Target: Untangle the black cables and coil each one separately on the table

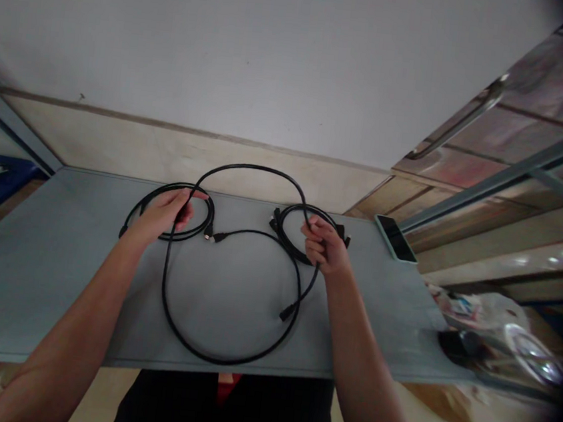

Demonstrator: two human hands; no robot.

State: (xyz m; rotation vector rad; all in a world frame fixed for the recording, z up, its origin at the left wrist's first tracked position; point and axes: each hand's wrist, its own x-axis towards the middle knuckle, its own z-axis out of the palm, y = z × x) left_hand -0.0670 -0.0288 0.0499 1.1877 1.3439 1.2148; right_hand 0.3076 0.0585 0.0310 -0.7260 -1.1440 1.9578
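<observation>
A black cable (252, 166) forms a wide loop between my hands, its upper arc raised and its lower part resting near the table's front edge. My left hand (173, 212) is closed around the cable on the left side. On the right, the fingers of my right hand (322, 243) pinch the same cable. One dark plug (287, 313) hangs or lies at the loop's lower right; another connector (219, 237) lies near the middle. Behind my left hand is a coiled black cable (136, 210), and a second coil (288, 220) lies partly hidden behind my right hand.
The grey table (44, 266) backs onto a pale wall (258, 54). A phone (396, 238) with a light green edge lies at its right rear. Metal posts (507, 171) flank it, and blurred items, including a plastic bag (497, 311), sit beyond the right side.
</observation>
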